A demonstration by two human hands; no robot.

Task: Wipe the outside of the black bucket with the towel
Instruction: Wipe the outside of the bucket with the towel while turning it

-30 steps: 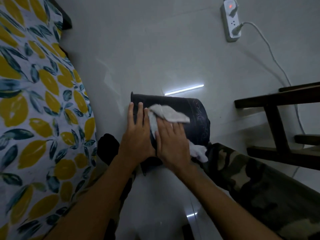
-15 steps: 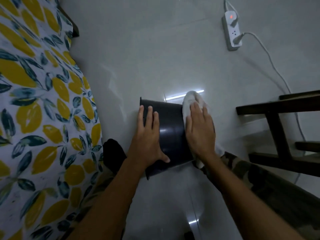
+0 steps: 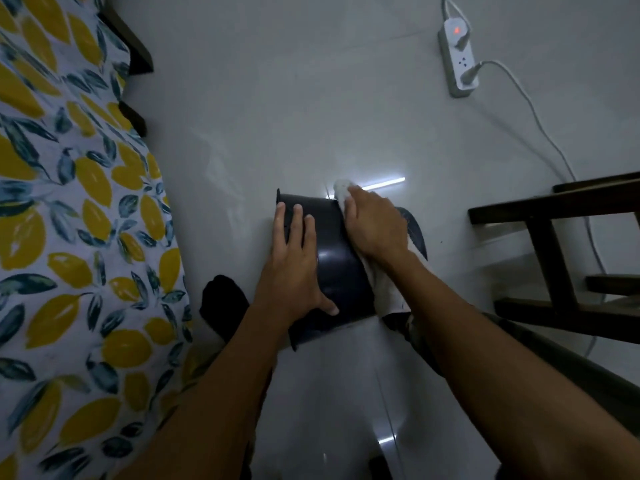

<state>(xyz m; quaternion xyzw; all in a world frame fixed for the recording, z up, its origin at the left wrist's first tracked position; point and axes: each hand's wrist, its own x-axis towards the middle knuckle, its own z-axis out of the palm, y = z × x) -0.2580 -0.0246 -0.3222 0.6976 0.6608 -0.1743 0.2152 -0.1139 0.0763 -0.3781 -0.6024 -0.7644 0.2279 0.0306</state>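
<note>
The black bucket [image 3: 337, 268] lies on its side on the white tiled floor, between my knees. My left hand [image 3: 294, 261] rests flat on its left part, fingers spread, thumb pressed against the curved wall. My right hand [image 3: 375, 226] presses the white towel [image 3: 386, 289] against the bucket's right part. One end of the towel sticks out past my fingertips and the other hangs below my wrist. The bucket's patterned right end shows a little beyond my right hand.
A bed with a yellow-leaf sheet [image 3: 69, 220] fills the left side. A dark wooden chair frame [image 3: 554, 244] stands at the right. A white power strip [image 3: 459, 60] with a cable lies on the floor at the far right.
My right hand slid the towel from the bucket's middle over to its right part and now holds there. The left hand stayed on the left part of the wall.
</note>
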